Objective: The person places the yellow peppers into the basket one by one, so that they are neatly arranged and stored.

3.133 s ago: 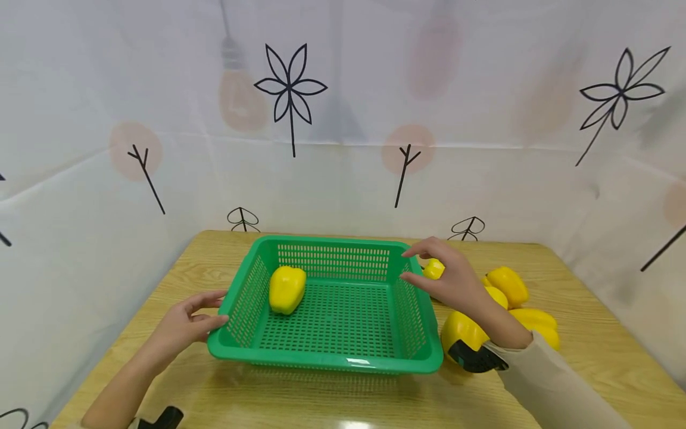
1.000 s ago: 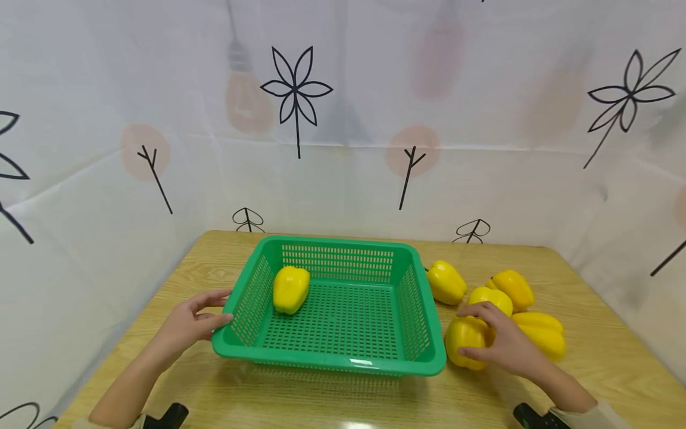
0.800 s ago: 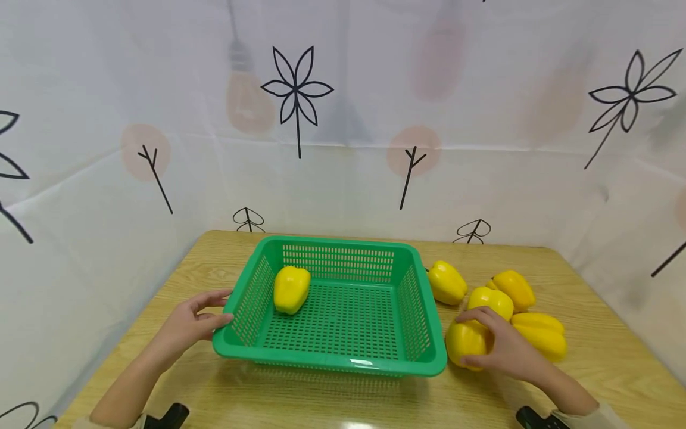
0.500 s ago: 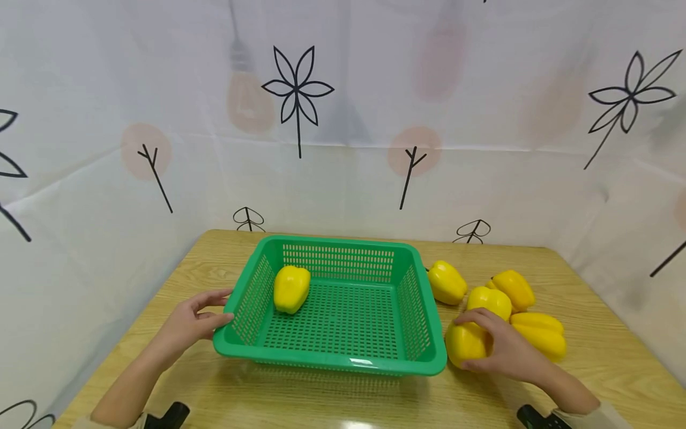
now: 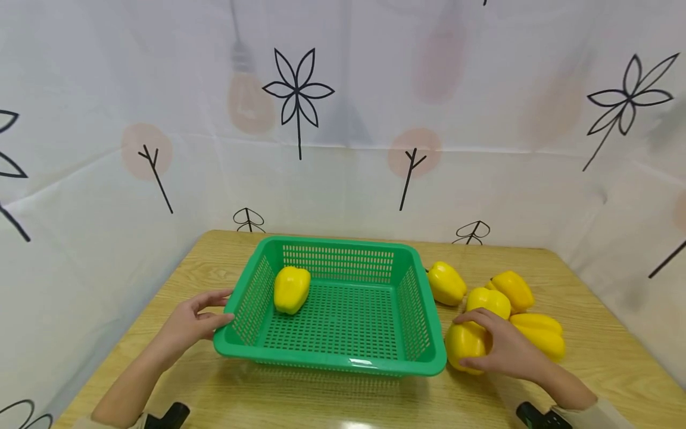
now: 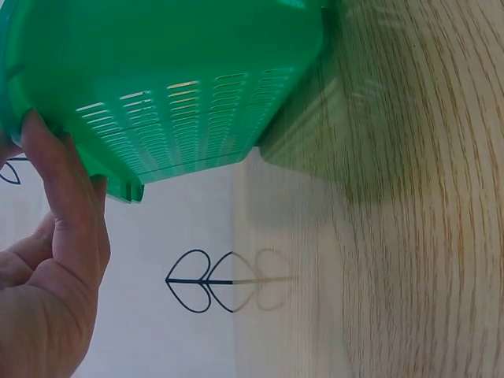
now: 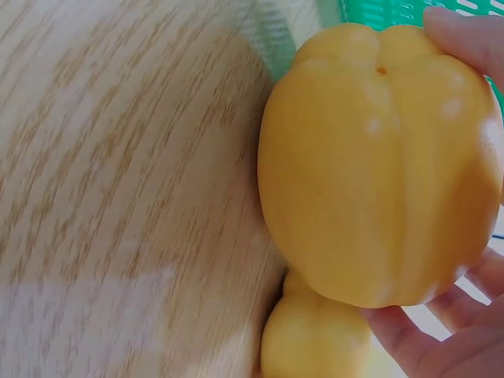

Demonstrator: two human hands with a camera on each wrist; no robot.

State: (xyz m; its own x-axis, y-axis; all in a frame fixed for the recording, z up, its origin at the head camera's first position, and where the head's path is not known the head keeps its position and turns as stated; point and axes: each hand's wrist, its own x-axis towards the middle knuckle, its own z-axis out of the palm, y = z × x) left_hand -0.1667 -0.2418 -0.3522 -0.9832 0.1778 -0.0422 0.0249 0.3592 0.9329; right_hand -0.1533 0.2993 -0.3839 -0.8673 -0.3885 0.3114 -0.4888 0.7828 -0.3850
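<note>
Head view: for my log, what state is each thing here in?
Basket: open-topped, rim pinched by left grip
Inside pepper: lying in basket, no cut visible
Held pepper: in right grip, no cut visible
Other four peppers: on table, no cuts visible
Table: partly covered

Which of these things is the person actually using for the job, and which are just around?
Seemingly part of the job:
green basket, held by the left hand
gripped yellow pepper, in the right hand
pepper inside the basket
probably the four other peppers

Just around:
wooden table
patterned cloth
</note>
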